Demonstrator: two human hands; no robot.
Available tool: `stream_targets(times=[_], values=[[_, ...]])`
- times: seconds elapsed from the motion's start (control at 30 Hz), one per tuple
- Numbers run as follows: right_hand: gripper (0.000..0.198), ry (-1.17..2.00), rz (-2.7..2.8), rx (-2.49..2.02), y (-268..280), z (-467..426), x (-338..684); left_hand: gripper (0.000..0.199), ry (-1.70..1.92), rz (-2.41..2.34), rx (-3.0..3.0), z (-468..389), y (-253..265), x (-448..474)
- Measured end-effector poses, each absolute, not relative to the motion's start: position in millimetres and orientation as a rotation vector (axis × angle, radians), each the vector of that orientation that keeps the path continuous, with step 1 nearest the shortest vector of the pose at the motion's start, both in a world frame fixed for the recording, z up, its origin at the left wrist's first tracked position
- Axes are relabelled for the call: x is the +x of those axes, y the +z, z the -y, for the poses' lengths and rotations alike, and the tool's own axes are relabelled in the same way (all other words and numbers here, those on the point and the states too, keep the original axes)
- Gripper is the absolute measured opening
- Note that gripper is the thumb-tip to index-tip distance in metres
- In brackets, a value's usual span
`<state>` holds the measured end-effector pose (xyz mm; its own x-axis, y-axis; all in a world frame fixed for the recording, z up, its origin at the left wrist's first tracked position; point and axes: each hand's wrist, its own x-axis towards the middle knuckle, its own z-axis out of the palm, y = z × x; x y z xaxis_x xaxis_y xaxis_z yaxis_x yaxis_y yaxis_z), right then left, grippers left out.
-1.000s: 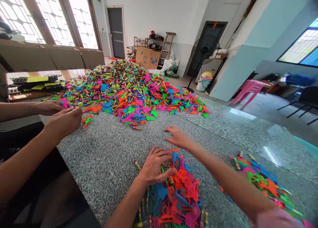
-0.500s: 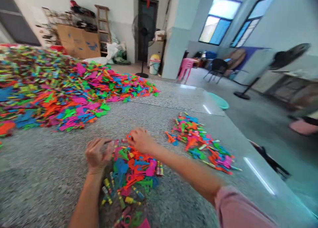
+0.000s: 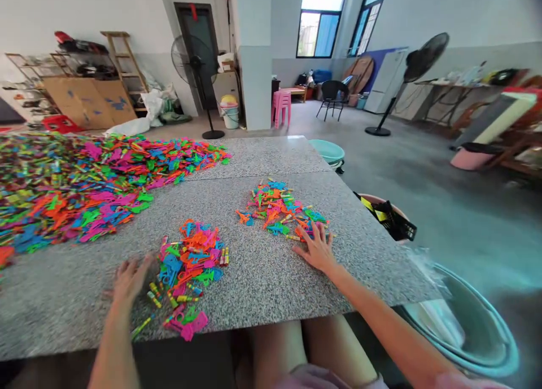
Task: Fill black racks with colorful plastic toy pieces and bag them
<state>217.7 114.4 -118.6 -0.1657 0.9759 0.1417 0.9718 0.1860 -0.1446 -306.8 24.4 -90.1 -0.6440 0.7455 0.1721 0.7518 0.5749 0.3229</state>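
My left hand (image 3: pixel 127 279) hovers low over or rests on the speckled stone table (image 3: pixel 258 282), fingers apart and slightly blurred. Just to its right lies a small pile of bright plastic pieces (image 3: pixel 197 253) in orange, blue, green and pink, with short yellow-banded tubes among them. A pink comb-like piece (image 3: pixel 195 324) lies near the table's front edge. My right hand (image 3: pixel 317 248) is spread, its fingertips touching the near right end of a second small pile (image 3: pixel 275 205) of similar pieces. Neither hand holds anything that I can see.
A large heap (image 3: pixel 84 191) of the same pieces covers the table's far left. Beyond the right edge stand a turquoise basin (image 3: pixel 328 150), a basket with black and yellow things (image 3: pixel 385 214) and a large tub (image 3: pixel 486 321) holding clear plastic. Two standing fans (image 3: pixel 425 56) are farther back.
My right hand has left the near pile and moved right to the second pile, its fingers now spread. My left hand has drawn back left and down from the near pile. The view has shifted right.
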Motion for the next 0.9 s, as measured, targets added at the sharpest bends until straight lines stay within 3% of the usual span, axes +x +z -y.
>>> stream_targets(times=[0.1, 0.3, 0.47, 0.63, 0.73, 0.9], values=[[0.075, 0.019, 2.301, -1.842, -131, -141, 201, 0.092, -0.612, 2.904, -1.190, -26, -102, -263], [0.080, 0.125, 2.103, -1.983, -129, -216, 160, 0.065, -0.640, 2.852, -1.562, -55, -102, -214], [0.076, 0.113, 1.993, -2.052, -112, -247, 148, 0.065, -0.573, 2.780, -1.771, -71, -105, -189], [0.056, -0.023, 2.590, -1.255, -101, -230, 86, 0.069, -0.558, 2.760, -1.838, -83, -99, -177], [0.054, 0.088, 2.823, -1.030, -104, -232, 67, 0.065, -0.562, 2.765, -1.790, -63, -79, -191], [0.059, 0.013, 2.796, -1.385, -96, -267, 83, 0.063, -0.500, 2.929, -1.503, 24, -65, -211]])
